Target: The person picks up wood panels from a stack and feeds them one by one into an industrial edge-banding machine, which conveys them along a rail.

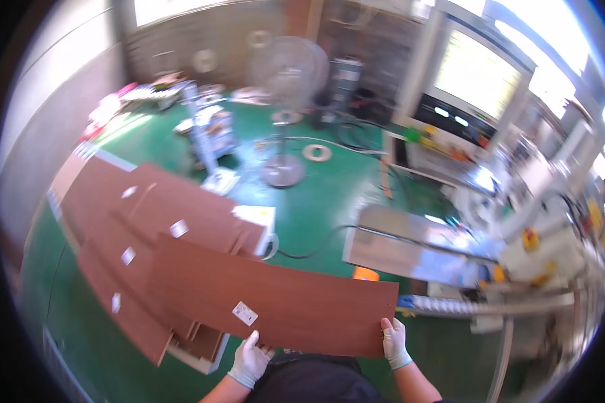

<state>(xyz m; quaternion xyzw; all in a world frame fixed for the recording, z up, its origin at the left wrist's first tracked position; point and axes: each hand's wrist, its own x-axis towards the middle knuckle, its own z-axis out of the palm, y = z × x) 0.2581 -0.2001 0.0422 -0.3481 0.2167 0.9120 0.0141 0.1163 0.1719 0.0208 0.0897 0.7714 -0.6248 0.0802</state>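
Note:
A long reddish-brown wood-look panel [316, 310] with a white label [245, 314] lies across the space before me. In a pale glove, my left hand [251, 361] grips its near edge just below the label, thumb on top. My right hand [395, 342], gloved too, is closed round the panel's right end near the corner. The panel's left end overlaps a stack of similar brown panels [175, 208], several with white labels. Fingers beneath the panel are partly hidden.
Right of the panel stands a machine with a rail [484, 305] and a large lit screen [480, 70]. A flat sheet-covered table [383, 242] and an orange round object [366, 274] are beyond the panel. A pedestal fan [284, 169] stands on the green floor [323, 201].

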